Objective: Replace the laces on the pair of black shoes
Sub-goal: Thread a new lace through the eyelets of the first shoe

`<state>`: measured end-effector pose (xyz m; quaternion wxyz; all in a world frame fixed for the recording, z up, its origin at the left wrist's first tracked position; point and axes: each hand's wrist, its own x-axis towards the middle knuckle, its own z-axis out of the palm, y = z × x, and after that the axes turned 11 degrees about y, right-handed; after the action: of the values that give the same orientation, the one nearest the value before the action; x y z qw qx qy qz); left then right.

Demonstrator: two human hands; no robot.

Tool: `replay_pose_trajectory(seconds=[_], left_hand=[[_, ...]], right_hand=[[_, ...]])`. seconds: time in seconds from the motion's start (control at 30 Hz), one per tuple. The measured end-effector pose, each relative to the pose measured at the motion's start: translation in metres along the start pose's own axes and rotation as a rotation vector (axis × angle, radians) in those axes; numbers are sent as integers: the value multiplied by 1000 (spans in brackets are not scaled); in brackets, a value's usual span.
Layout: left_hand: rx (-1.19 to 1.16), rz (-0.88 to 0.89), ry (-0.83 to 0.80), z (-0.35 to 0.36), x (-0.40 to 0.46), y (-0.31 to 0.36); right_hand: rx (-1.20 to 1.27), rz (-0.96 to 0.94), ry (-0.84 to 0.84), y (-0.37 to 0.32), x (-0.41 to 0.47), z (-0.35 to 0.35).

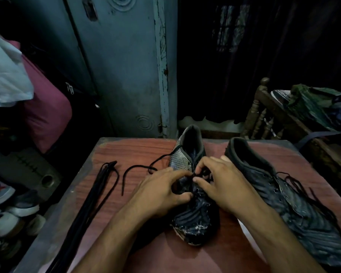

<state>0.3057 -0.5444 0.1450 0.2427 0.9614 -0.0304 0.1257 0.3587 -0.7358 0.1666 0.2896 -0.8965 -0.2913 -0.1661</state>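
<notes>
Left hand pinching lace | right hand pinching lace | over shoe

Two black shoes, two hands, one table.

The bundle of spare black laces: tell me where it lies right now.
In the head view, the bundle of spare black laces lies stretched along the left side of the reddish table, left of the shoe being worked on and untouched by either hand.
</notes>
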Motion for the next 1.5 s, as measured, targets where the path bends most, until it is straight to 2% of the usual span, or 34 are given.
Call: replay_pose_trajectory(seconds=[0.2,0.4,0.67,0.77,0.97,1.23,1.5], left_hand=[[-91,18,39,2,1,-3],[-129,41,39,6,1,-3],[-305,132,129,3,3,-3],[-202,183,153,3,2,-2],[59,120,93,1,3,0],[108,85,201,-15,-1,7],[198,1,74,-15,0,13]], right_hand=[[-19,-46,-96,2,-2,-9],[63,104,-96,8,2,-6],[266,185,22,11,4,-1],[302,198,18,14,3,0],[342,193,7,17,2,5],[351,135,19,18,2,6],[315,85,3,14,1,8]])
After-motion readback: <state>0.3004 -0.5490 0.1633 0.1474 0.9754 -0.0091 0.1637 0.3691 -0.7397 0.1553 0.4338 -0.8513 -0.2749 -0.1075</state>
